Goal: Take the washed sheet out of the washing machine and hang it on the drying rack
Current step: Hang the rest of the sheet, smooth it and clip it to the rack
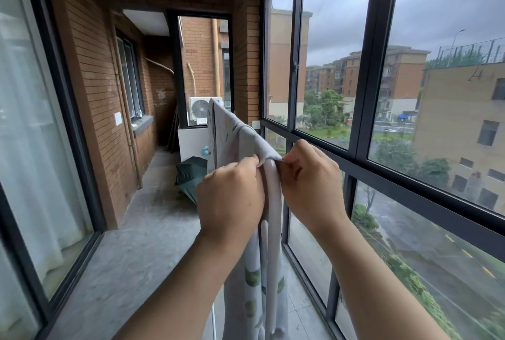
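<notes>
The pale grey sheet [232, 132] with green leaf prints lies draped over the top bar of the white drying rack [272, 189], running away from me toward the far end of the balcony. Its near edge hangs down beside the rack's curved white tube. My left hand [229, 197] pinches the sheet's near edge on the left side of the tube. My right hand [308, 189] pinches the same edge on the right side. Both hands are level with the top bar, fingers closed on cloth. Most of the rack is hidden under the sheet.
A narrow balcony with a grey concrete floor [131, 244]. Large dark-framed windows [363, 93] run along the right, sliding glass doors [32, 121] along the left. A folded green umbrella [188, 173], a white cabinet [191, 143] and an air conditioner unit [199, 110] stand at the far end.
</notes>
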